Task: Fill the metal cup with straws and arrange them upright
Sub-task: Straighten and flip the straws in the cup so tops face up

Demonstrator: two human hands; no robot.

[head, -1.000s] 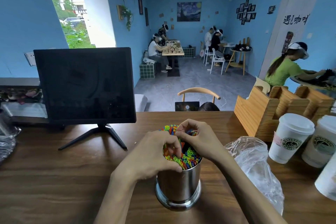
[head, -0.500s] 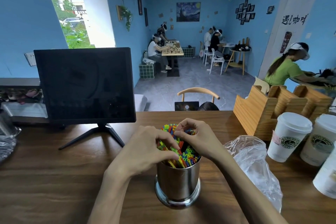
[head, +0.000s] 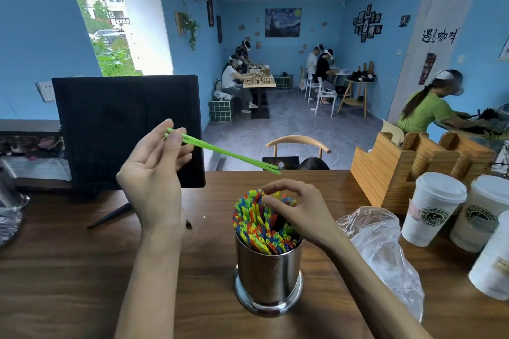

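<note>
A shiny metal cup [head: 267, 275] stands on the wooden counter in front of me, packed with several colourful straws [head: 257, 224] that lean to the left. My left hand [head: 154, 170] is raised to the upper left of the cup and pinches two green straws [head: 225, 153] by one end, their far ends pointing down-right over the cup. My right hand [head: 296, 208] rests on the bundle's right side, fingers curled around the straw tops.
A black monitor [head: 128, 129] on a stand sits at the back left. A crumpled clear plastic bag [head: 382, 250] lies right of the cup. White lidded paper cups [head: 432, 208] and a wooden holder [head: 413, 165] stand at the right. People work at tables behind the counter.
My left hand has lifted up and left out of the cup, pulling two green straws with it. My right hand stays on the bundle.
</note>
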